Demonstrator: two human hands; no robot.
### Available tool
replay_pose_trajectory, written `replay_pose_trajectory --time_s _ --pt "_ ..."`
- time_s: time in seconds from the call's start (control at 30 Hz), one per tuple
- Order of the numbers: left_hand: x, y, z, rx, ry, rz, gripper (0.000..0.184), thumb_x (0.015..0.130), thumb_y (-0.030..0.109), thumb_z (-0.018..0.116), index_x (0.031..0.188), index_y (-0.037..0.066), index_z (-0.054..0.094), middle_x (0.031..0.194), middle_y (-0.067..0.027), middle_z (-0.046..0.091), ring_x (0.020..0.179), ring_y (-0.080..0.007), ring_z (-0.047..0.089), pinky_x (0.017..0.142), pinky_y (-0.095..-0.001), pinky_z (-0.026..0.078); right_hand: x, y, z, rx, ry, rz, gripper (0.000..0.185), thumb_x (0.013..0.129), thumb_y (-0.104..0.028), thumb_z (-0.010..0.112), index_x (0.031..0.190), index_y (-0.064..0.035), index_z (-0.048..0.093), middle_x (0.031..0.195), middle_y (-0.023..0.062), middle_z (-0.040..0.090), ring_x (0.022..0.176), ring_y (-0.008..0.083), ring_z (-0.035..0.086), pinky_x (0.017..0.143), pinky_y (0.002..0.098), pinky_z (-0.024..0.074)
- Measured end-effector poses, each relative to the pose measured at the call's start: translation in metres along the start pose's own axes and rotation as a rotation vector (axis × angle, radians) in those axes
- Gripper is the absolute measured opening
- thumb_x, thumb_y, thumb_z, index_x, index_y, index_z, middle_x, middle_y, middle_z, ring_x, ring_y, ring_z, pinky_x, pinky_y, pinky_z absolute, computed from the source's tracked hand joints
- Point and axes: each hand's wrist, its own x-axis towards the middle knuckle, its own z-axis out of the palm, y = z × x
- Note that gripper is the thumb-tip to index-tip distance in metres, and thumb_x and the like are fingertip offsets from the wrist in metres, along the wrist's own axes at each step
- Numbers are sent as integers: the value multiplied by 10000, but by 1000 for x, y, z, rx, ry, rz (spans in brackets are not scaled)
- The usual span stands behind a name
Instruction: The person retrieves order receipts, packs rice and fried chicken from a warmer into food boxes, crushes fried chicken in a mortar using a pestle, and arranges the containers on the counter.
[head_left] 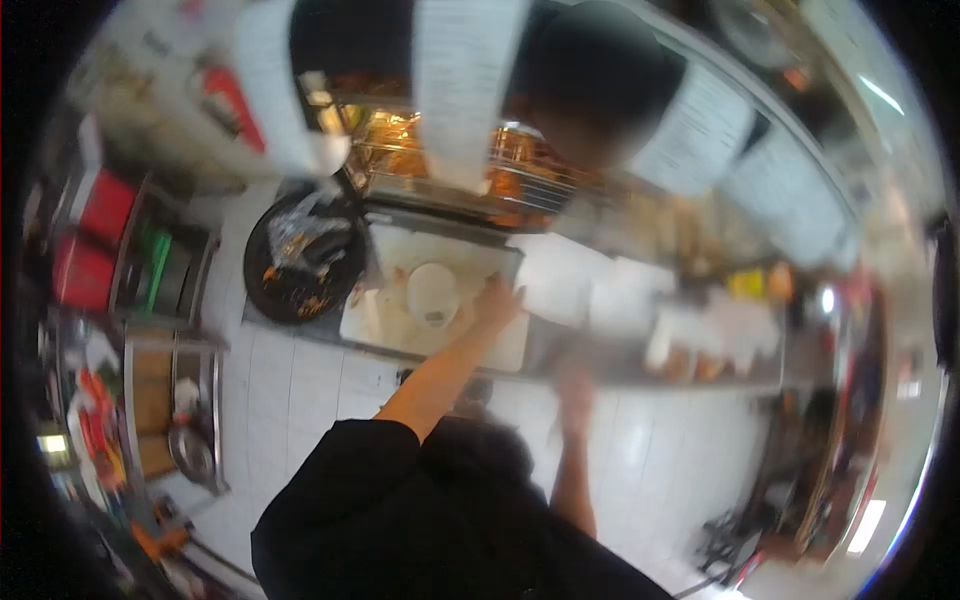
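My left hand reaches over the right part of a stained white cutting board, its fingers apart near the board's right edge. Left of it on the board lies a round white item with a small dark mark at its lower edge. White sheets lie just right of the fingers. My right hand is smeared by motion at the counter's front edge, below the sheets; its fingers and anything in them cannot be made out.
A round black pan with plastic film and orange scraps stands left of the board. Behind is a lit rack of food. Papers hang overhead. White bags sit on the right counter, and a red crate is far left.
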Motion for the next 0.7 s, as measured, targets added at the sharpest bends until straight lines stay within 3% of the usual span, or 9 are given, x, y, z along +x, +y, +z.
replay_pose_trajectory --time_s 0.07,0.1,0.2,0.23,0.3,0.37,0.43,0.53,0.7 --pt "-2 -19 23 -44 294 211 546 905 440 551 1217 -5 496 1112 -253 608 1027 -420 602 849 -503 495 -7 -54 -8 343 -75 174 398 956 -280 513 1254 -29 587 1209 166 606 1124 301 555 1000 405 413" --pt "-21 0 -28 -188 6 55 408 908 395 556 1099 35 552 1043 -211 621 955 -398 619 808 -496 494 -9 -66 -3 454 -110 244 425 948 -324 536 1243 -23 595 1172 171 623 1085 297 577 978 395 427" --pt "-72 -62 -12 -256 -43 270 317 900 348 565 993 46 586 936 -184 639 879 -368 632 777 -483 492 4 -38 41 70 -178 -46 417 958 -309 518 1251 -20 585 1179 156 617 1057 280 586 964 392 436" --pt "-89 -76 -35 -316 -150 211 309 898 340 565 998 50 594 923 -185 647 874 -366 636 770 -474 495 9 -27 58 -64 -176 -128 416 962 -302 511 1257 -18 579 1194 153 612 1064 269 585 967 389 437" --pt "-129 -84 -124 -500 -395 -53 296 896 325 564 1011 57 610 906 -190 661 872 -368 644 755 -461 498 39 -69 66 214 -362 -150 406 969 -269 500 1276 -11 559 1300 158 552 1205 259 518 1029 395 400" --pt "-159 -151 -113 -525 -215 -56 286 896 299 565 1048 63 621 959 -195 667 874 -380 649 748 -448 501 68 -152 74 522 -446 56 404 986 -225 473 1339 -31 502 1397 158 480 1291 254 454 1069 408 374" --pt "-182 -185 -140 -320 -206 -328 253 892 254 579 1039 56 633 983 -200 667 885 -392 647 739 -456 502 107 -239 65 -21 -514 -241 426 969 -213 488 1383 -115 477 1413 156 472 1289 295 464 1056 408 394" --pt "-239 -283 -109 -399 -43 -444 193 895 211 587 989 52 642 877 -212 667 845 -393 656 697 -442 510 146 -300 100 -266 -425 -463 511 884 -185 586 1384 -200 485 1414 146 465 1247 377 493 980 434 470" --pt "-334 -368 -65 -362 -79 -536 197 893 202 593 926 16 649 599 -133 576 564 -225 573 536 -369 434 240 -379 147 -132 216 -876 575 814 -150 685 1355 -105 494 1305 176 538 1228 385 491 969 443 463"
